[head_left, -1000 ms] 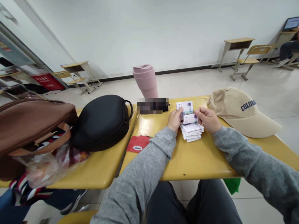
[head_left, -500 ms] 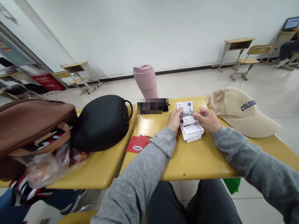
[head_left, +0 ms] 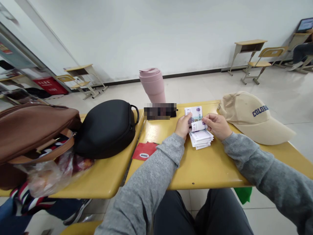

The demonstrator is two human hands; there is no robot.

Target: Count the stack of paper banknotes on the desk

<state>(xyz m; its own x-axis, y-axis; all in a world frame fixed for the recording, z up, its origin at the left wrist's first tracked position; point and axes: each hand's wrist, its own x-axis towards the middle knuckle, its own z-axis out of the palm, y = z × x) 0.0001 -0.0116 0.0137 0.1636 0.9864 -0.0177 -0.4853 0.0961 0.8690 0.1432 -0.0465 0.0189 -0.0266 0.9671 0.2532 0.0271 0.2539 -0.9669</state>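
A banknote with a purple-blue print and a "5" on it lies under my left hand, whose thumb presses on its left side. My right hand pinches the right end of the note's near part, which is folded up toward the far side. Just below my fingers, a loose pile of folded banknotes rests on the yellow desk. How many notes the left hand holds is hidden.
A beige cap lies right of my right hand. Beyond my left hand stand a pink tumbler and a blurred-out dark item. Red packets, a black case and a brown bag are leftward.
Almost nothing differs. Both hands stay in place on the banknote, and the folded part has shifted very slightly under the right fingertips.
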